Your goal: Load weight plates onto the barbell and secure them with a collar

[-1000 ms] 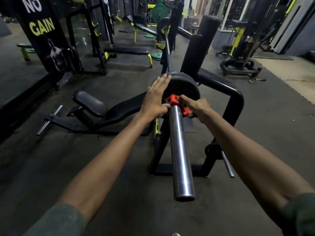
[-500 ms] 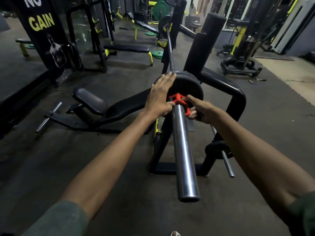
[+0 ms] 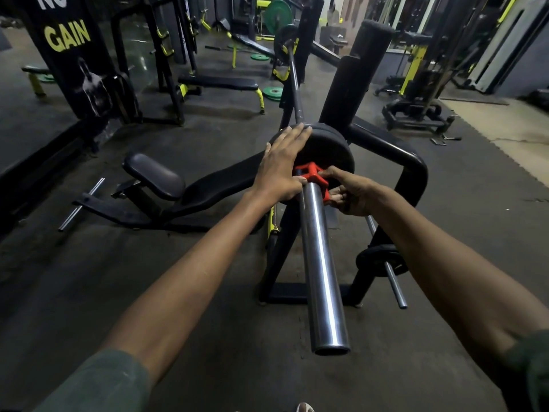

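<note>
Seating done: red collar (image 3: pixel 312 177) unmoved against plates (image 3: pixel 326 147); right hand (image 3: pixel 350 193) still pinching it, left hand (image 3: pixel 282 168) flat, open on plates.

On my feed the only readable lettering sits on the tall black banner panel (image 3: pixel 75 55) at the far left: the word "GAIN" in yellow capitals, and above it the lower edge of white capitals cut off by the frame, which I cannot read whole. A pale printed figure stands below the word. I can read nothing else
</note>
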